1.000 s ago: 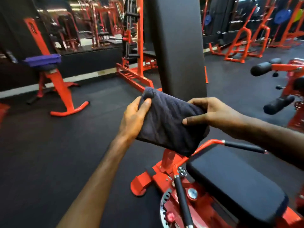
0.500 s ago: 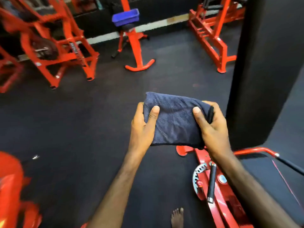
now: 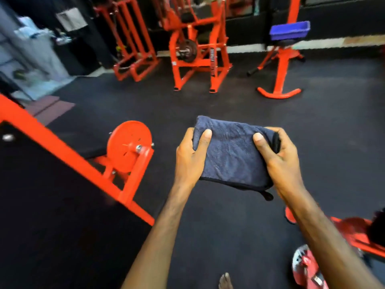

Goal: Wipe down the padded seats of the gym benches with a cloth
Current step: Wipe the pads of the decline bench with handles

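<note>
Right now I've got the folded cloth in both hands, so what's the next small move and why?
Probably carry the folded dark blue cloth down and left onto the black padded bench seat edged by the orange frame. Both the left hand and the right hand grip the cloth in mid-air over bare floor, touching no pad, so no wiping has begun here.
</note>
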